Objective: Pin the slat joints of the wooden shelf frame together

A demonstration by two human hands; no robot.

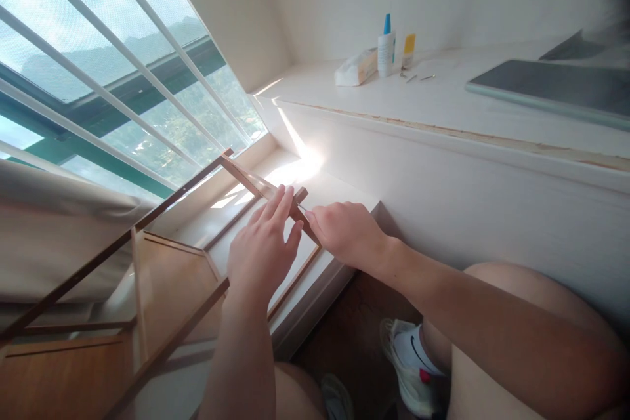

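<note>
A frame of thin brown wooden sticks (162,203) lies tilted over the white window sill (295,177), reaching from the lower left up to a corner near the middle. My left hand (263,249) rests on the frame's end stick, fingers stretched out and laid flat along it. My right hand (344,233) is closed in a pinch at the same stick's corner, gripping the stick or a small piece there; what is between the fingers is too small to name.
A barred window (113,79) fills the upper left, a curtain (54,223) below it. On the white ledge (443,98) stand a glue bottle (386,49), a small yellow bottle (408,51), a tissue pack (355,67), small metal bits and a grey tablet (551,85). My knees and a white shoe (411,361) are below.
</note>
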